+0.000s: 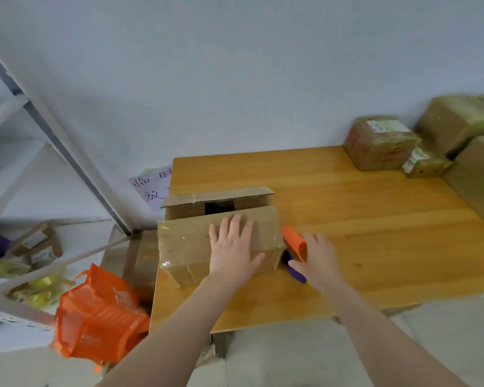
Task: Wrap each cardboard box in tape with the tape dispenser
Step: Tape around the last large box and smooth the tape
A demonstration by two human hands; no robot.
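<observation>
Nearest the camera, two bare forearms reach in from the bottom edge over the front of the wooden table (361, 247). The left hand (232, 247) lies flat on the near top flap of the cardboard box (185, 247), fingers straight and a little spread, pressing down. The right hand (317, 259) is just beside the box's right end, its fingers curled round the orange-and-purple tape dispenser (292, 241), whose orange part pokes out against the box's right edge. The box sits near the table's left edge, shiny clear tape already showing across its near flap and front face. Behind the left hand there's a dark gap, and the far flap (218, 195) stands up, open. Off the table to the left, lower down, an orange bag (98, 311) slumps beside a white shelf frame (67, 152). Further back, a handwritten paper note (151, 187) is on the wall behind the table's left corner. At the far right of the table, several taped boxes (380, 143) cluster against the wall.
</observation>
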